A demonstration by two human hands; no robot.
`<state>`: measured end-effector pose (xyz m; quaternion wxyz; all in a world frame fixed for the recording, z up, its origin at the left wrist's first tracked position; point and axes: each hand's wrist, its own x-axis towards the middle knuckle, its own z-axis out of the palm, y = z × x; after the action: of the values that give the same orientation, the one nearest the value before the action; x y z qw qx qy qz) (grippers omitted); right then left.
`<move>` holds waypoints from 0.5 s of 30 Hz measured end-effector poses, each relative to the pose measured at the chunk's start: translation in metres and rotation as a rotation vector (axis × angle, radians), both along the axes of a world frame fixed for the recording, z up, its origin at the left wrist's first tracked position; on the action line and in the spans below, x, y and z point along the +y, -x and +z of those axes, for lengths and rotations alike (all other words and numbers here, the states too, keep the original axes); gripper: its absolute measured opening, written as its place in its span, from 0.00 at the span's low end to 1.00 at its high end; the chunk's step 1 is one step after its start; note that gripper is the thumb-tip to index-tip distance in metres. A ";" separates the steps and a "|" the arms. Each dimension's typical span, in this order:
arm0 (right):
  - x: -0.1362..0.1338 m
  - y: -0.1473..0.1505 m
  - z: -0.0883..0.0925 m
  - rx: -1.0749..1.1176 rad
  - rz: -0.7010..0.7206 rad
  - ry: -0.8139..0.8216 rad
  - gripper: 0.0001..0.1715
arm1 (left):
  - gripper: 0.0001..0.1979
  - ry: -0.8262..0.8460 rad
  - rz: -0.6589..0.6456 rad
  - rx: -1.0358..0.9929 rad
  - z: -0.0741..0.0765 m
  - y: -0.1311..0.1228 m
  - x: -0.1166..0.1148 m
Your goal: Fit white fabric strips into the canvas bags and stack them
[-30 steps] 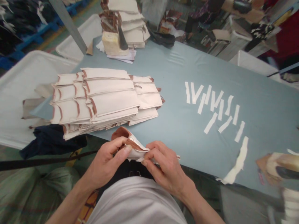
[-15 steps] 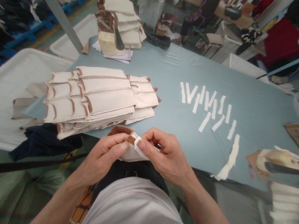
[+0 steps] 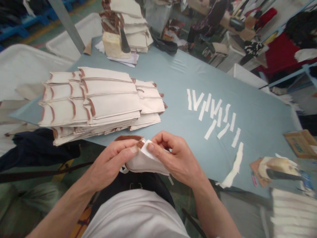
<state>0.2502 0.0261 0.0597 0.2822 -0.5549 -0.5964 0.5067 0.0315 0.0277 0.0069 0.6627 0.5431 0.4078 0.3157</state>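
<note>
Close to my body, at the table's front edge, a cream fabric piece with brown trim (image 3: 146, 164) is held up between both hands. My left hand (image 3: 115, 160) pinches its brown-trimmed edge from the left. On the other side, my right hand (image 3: 174, 155) is closed on the piece, with the thumb pressing a white strip (image 3: 148, 150) against it near the trim. The fingers behind the fabric are partly hidden. To the left lie stacked cream fabric pieces with brown edging (image 3: 111, 105), overlapping in rows.
Several loose white strips (image 3: 210, 134) lie on the blue-green table (image 3: 173, 115), with a longer ragged strip (image 3: 234, 170) at its front edge. A yellowish block (image 3: 112, 44) with a dark-handled tool stands at the back. A cardboard box (image 3: 300, 143) is at the right.
The white strip under my right thumb now shows more of its surface, and more of the cream piece is visible below my hands. The camera view has shifted slightly.
</note>
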 end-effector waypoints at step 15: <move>-0.014 0.012 -0.005 -0.009 -0.001 -0.062 0.14 | 0.19 0.053 -0.004 -0.032 -0.006 0.012 -0.010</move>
<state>0.2387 0.0119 0.0543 0.2968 -0.5483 -0.6129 0.4854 0.0192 0.0177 0.0014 0.6839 0.5211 0.4042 0.3119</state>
